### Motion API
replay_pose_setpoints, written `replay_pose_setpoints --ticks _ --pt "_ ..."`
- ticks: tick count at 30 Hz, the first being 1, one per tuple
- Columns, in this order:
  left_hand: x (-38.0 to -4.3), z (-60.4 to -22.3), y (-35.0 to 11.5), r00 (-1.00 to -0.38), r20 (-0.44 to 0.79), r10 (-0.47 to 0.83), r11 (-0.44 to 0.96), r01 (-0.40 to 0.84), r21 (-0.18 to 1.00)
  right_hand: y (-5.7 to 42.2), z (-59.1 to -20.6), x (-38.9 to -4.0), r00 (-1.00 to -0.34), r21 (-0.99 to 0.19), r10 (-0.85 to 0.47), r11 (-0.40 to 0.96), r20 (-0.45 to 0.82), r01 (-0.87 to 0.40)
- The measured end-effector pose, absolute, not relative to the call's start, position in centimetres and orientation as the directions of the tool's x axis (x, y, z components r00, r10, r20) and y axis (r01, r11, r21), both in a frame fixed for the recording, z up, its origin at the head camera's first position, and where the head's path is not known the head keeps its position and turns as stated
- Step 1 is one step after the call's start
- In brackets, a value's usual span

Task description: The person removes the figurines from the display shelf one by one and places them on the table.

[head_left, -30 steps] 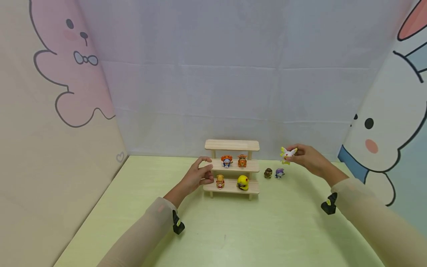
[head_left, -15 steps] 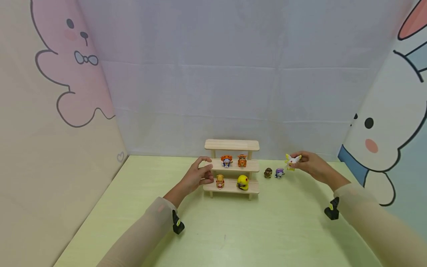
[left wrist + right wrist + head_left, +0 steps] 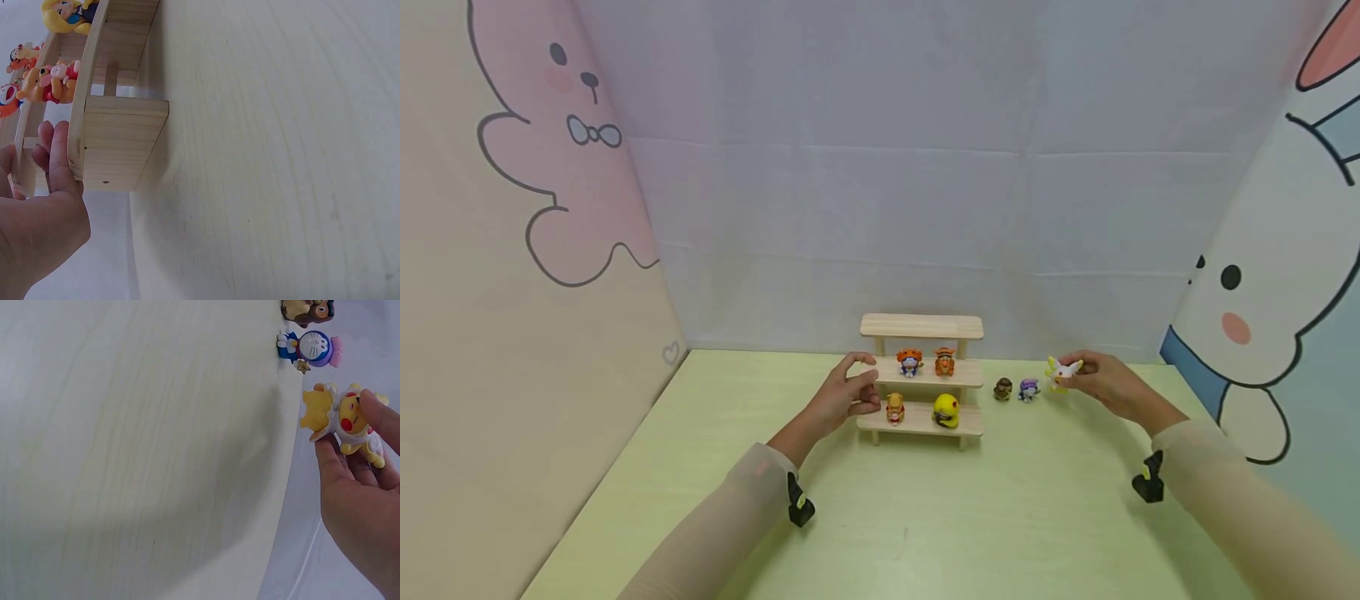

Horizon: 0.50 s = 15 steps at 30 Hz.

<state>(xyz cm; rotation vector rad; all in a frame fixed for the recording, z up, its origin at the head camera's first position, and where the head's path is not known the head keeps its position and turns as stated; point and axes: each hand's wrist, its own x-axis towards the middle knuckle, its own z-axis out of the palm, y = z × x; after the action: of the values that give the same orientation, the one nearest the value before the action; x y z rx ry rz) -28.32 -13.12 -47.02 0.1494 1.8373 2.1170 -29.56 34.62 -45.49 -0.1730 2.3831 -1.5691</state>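
My right hand (image 3: pixel 1108 385) pinches a white-and-yellow Pikachu figurine (image 3: pixel 351 415) between thumb and fingers, at the back right of the table. In the right wrist view its face with red cheeks shows, and the thumb covers part of the head. Beside it stand a Doraemon figurine with a purple hat (image 3: pixel 1028 389) and a brown owl figurine (image 3: pixel 1003 389). My left hand (image 3: pixel 837 396) grips the left end of a three-tier wooden shelf (image 3: pixel 921 325), its fingers at the middle and lowest boards. Some of those fingers are hidden behind the boards in the left wrist view.
On the middle board stand an orange-hatted Doraemon figurine (image 3: pixel 909 362) and a tiger figurine (image 3: pixel 944 362). The lowest board bears a bear figurine (image 3: pixel 895 408) and a yellow-haired figurine (image 3: pixel 947 410). A pale cloth wall (image 3: pixel 835 208) rises behind the green-yellow table (image 3: pixel 910 517).
My right hand has moved right and lowered the Pikachu figurine towards the table, to the right of the purple-hatted Doraemon. The left hand and the shelf have stayed in place.
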Motion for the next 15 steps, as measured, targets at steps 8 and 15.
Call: replay_pose_setpoints --ticks 8,15 --pt "-28.4 -47.1 -13.2 -0.938 -0.136 0.320 -0.115 -0.181 0.977 34.9 -46.5 -29.5 -0.953 -0.909 -0.243 0.411 -0.182 0.069" --pt "-28.5 -47.2 -13.2 -0.935 -0.136 0.328 -0.113 -0.182 0.977 35.0 -47.3 -29.4 -0.950 -0.917 -0.260 0.394 -0.176 0.062"
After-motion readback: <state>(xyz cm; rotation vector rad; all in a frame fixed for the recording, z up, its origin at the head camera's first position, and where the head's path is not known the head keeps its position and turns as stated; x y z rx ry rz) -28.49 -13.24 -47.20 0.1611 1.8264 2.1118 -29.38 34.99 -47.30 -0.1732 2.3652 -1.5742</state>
